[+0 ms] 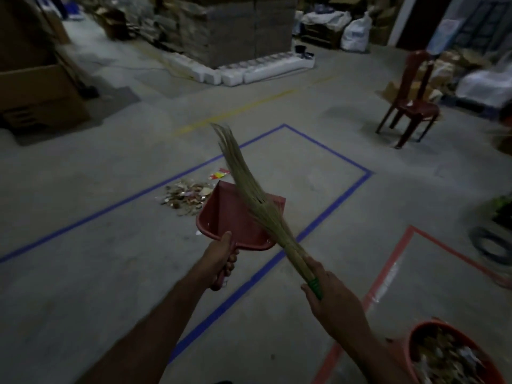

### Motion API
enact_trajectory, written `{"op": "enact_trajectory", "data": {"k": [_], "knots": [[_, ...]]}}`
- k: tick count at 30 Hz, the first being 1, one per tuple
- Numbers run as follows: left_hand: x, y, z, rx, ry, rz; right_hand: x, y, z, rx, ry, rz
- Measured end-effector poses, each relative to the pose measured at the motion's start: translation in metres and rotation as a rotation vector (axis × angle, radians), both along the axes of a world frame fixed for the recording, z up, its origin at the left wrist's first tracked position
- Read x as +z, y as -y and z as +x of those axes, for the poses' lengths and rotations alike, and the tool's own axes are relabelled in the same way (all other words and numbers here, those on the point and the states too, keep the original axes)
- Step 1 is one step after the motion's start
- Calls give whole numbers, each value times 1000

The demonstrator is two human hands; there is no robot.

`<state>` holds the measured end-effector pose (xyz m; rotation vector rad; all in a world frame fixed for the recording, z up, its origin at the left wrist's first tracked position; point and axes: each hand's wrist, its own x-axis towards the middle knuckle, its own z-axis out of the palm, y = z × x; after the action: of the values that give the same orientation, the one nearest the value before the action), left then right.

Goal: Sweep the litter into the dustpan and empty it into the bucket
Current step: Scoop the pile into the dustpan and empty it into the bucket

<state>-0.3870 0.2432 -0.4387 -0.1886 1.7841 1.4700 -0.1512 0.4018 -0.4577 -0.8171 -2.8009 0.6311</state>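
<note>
From my remote seat I see the left hand [221,256] clenched around the handle of a red dustpan [235,214], thumb laid along the top and fingers curled beneath, holding the pan raised above the grey concrete floor [83,273] with its open mouth pointing away from the camera. The right hand [329,289] grips a straw broom [249,189] at its green-wrapped handle, fingers closed round it, and the bristles slant up and to the left, crossing over the right side of the dustpan and fanning out at the tip. A heap of litter [185,196], mostly pale scraps with a red and yellow wrapper at its far edge, lies on the floor just beyond and to the left of the dustpan's mouth, inside a rectangle marked in blue tape [332,206]. At the lower right an orange-red bucket [415,339], cut off by the frame edge, already holds a load of similar scraps and stands within a second rectangle marked in red tape [388,273]. Farther back on the right I make out a dark red plastic chair [410,98], while a tall stack of cardboard [235,29] edged with white blocks stands at the centre rear, and white sacks [354,31] sit behind it in the dim light.
</note>
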Motion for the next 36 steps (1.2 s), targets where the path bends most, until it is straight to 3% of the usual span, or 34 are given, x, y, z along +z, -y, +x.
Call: {"op": "enact_trajectory", "data": {"k": [11,22,29,36], "knots": [[-32,59,-105,210,51,-17,-10,12,-139,146,51,-5],[-97,50,-275,399,106,-129,-95,-51,-357,243,145,-226],[-172,0,-411,484,189,-234,-193,-108,-499,273,312,-405],[-336,-10,-489,552,250,-402,-362,-130,-600,391,561,-387]]}}
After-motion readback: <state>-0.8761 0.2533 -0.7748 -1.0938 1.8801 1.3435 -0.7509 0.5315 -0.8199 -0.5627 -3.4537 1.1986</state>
